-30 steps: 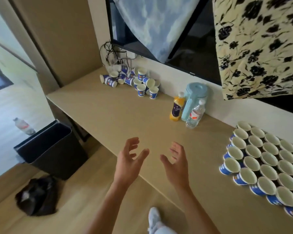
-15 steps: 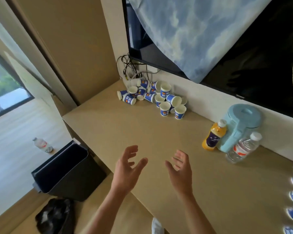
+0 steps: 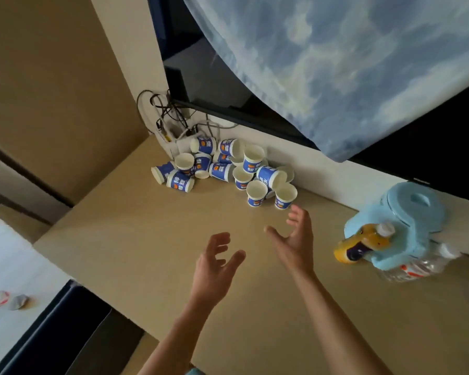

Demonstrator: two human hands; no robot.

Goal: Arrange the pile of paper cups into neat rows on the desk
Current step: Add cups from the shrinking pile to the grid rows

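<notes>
Tan wood worktop (image 3: 136, 239): bare surface under both hands, carrying everything below.
Right hand (image 3: 295, 239): empty, fingers spread and curled, palm turned inward; fingertips just short of the nearest upright cup in the cup pile, not touching it.
Left hand (image 3: 214, 269): empty, fingers loosely spread, thumb out; beside the right hand, farther from the cup pile.
Cup pile (image 3: 225, 169): blue-and-white paper cups heaped on the worktop against the back wall; several stand upright with white insides showing, others lie on their sides, many touching one another.
Nearest upright cups (image 3: 284, 196): two stand side by side at the front edge of the cup pile.
Cables (image 3: 171, 117): dark tangle with a white plug block, just behind the cup pile in the corner.
Blue kettle (image 3: 401, 223): to the right of the cup pile, well apart from it, blurred.
Orange bottle (image 3: 360, 246): touching the kettle's front.
Clear bottle (image 3: 417, 266): just beside the kettle, blurred.
Cloud-print cloth (image 3: 349, 63): hangs over a dark screen above the cup pile.
</notes>
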